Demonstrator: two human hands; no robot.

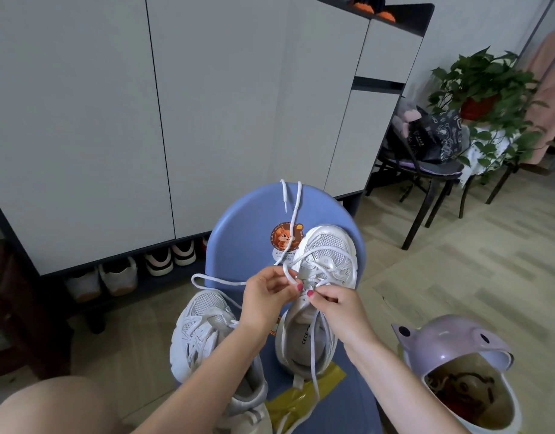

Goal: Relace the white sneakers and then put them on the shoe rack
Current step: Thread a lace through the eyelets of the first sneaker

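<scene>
1. shoe cabinet [113, 120], far left to centre: tall pale doors, with an open bottom shelf [129, 274] where several pairs of shoes sit. judged the rack the sneakers are bound for; it lies just beyond the stool.
2. second white sneaker [204, 339], near left of centre: lies on the floor against the stool's left edge, toe pointing away; its lacing cannot be read clearly. parked there, by the look of it, to leave the stool free for one shoe.
3. blue stool [238, 233], centre: round seat serving as a raised bench, with a squirrel sticker [285, 238] at mid-seat.
4. left hand [268, 292]: fingers curled, pinching a loop of the white shoelace [293, 220], whose free ends trail far across the seat.
5. white sneaker [326, 261], right half of the seat: toe away, opening toward the person, so the eyelets face up for threading.
6. right hand [339, 303]: fingers curled, pinching the lace at the eyelets, steadying the shoe.
7. yellow tape strip [304, 393], near, below the sneaker.
8. lilac bin [451, 349], near right, lid tipped open.
9. dark chair [426, 164] with bags and a potted plant [489, 89], far right, well apart.
</scene>
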